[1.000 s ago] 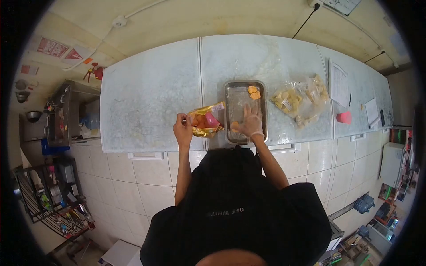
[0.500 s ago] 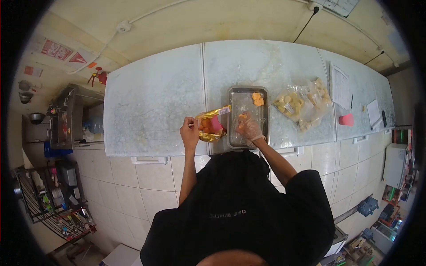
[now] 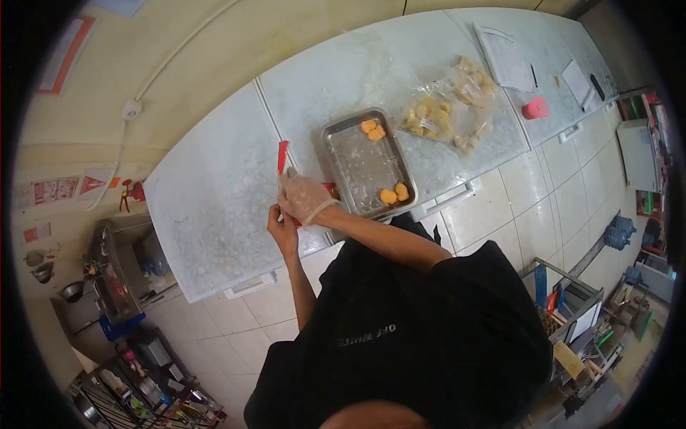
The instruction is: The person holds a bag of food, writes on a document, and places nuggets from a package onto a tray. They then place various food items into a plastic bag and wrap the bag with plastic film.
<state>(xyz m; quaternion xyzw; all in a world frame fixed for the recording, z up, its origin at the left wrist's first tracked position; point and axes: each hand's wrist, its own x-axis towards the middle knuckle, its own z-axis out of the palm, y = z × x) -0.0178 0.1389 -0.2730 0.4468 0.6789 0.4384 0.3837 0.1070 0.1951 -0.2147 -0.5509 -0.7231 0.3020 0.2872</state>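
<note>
A red and gold foil food bag (image 3: 283,154) is mostly hidden behind my hands, left of a metal tray (image 3: 331,154). My left hand (image 3: 283,225) is closed at the bag's lower left edge. My right hand (image 3: 306,196), in a clear glove, reaches across and holds the bag's upper part, with its fingertips partly hidden. On the tray, orange breaded nuggets (image 3: 373,129) lie at the far end. Two more nuggets (image 3: 394,194) rest in the near right corner.
Clear plastic bags of pale food pieces (image 3: 429,118) lie right of the tray on the white freezer top (image 3: 214,193). Farther right are a pink cup (image 3: 535,109), papers (image 3: 504,61) and a pen (image 3: 534,76). A freezer handle (image 3: 446,196) juts below the front edge.
My right hand has left the tray, where two nuggets now lie in the near corner, and moved left onto the bag. The bag's red side now shows. The view has turned.
</note>
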